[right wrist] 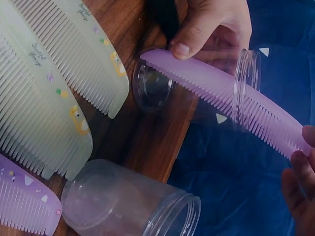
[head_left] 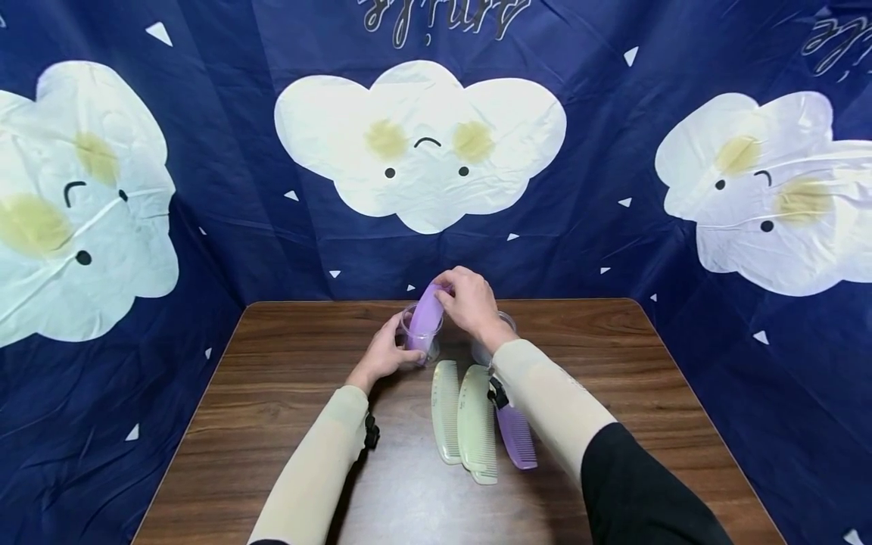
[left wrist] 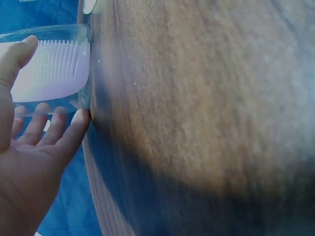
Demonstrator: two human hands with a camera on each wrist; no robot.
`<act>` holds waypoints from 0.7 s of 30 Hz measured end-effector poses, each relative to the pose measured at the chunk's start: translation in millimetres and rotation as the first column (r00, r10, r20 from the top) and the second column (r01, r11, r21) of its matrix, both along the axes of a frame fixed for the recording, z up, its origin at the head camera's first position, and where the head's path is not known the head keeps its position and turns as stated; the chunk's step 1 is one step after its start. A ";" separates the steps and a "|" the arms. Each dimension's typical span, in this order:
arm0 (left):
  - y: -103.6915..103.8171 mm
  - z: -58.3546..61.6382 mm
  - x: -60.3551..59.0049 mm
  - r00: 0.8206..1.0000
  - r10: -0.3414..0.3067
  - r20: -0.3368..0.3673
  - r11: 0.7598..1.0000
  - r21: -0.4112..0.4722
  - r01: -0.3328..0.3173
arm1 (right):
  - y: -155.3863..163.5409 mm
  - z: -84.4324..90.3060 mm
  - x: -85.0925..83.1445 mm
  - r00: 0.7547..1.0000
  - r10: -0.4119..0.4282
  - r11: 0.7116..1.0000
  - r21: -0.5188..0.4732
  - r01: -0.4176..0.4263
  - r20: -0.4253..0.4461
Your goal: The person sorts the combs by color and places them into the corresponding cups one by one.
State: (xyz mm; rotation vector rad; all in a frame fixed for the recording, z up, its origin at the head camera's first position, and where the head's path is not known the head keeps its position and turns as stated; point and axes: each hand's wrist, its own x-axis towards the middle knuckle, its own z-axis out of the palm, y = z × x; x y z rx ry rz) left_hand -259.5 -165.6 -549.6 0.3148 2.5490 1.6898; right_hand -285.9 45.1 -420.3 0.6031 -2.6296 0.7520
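A purple comb [head_left: 428,312] stands tilted inside a clear jar [right wrist: 246,73], its lower end near the bottom and its upper end out past the rim. My right hand [head_left: 471,301] pinches that upper end with thumb and fingers. Around the jar's side, my left hand [head_left: 384,353] holds it, thumb on one side and fingers on the other. The left wrist view shows the comb's rounded end [left wrist: 64,86] through the clear wall, close to the base.
Pale green combs [head_left: 446,412] lie overlapping on the wooden table [head_left: 286,393], nearer me than the jars. Another purple comb [head_left: 519,439] lies partly under my right forearm. A second clear jar [right wrist: 123,196] stands right of the first. Blue cloth [head_left: 225,151] hangs around the table.
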 end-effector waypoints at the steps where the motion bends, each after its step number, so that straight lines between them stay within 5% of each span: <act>1: 0.2 -0.2 -0.1 1.000 0.001 0.000 1.000 0.003 -0.001 | 1.0 -0.1 -0.1 1.000 -0.008 1.000 -0.009 0.008 0.000; 10: 2.1 -0.6 -3.0 1.000 0.012 -0.003 0.999 0.037 -0.012 | 9.9 -2.1 -2.1 1.000 0.006 0.995 -0.102 -0.007 -0.017; 21: 1.1 -4.9 -5.9 1.000 0.027 0.005 1.000 0.010 -0.028 | 28.2 -13.6 6.7 0.992 0.124 0.963 -0.243 -0.113 0.030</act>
